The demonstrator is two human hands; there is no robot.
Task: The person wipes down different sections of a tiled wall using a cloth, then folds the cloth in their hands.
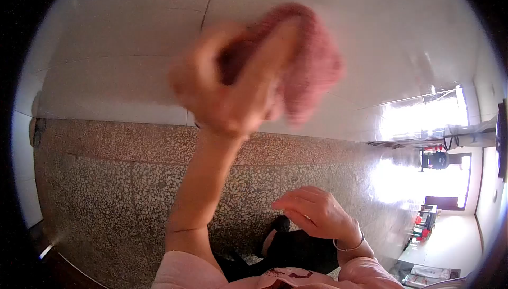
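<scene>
My left hand is smeared by motion, with its fingers pressed on a pink cloth. The cloth is bunched and lies against the pale tiled wall. A dark fold shows between the thumb and fingers. Lower down, near my body, my right hand hangs in the air over the speckled floor. Its fingers stretch loosely to the left, and nothing shows in them. A bracelet circles the right wrist.
Speckled terrazzo floor runs along the wall, with a reddish border strip. My dark shoe stands on it. Bright light comes through a doorway at the right. Red and green items stand farther off.
</scene>
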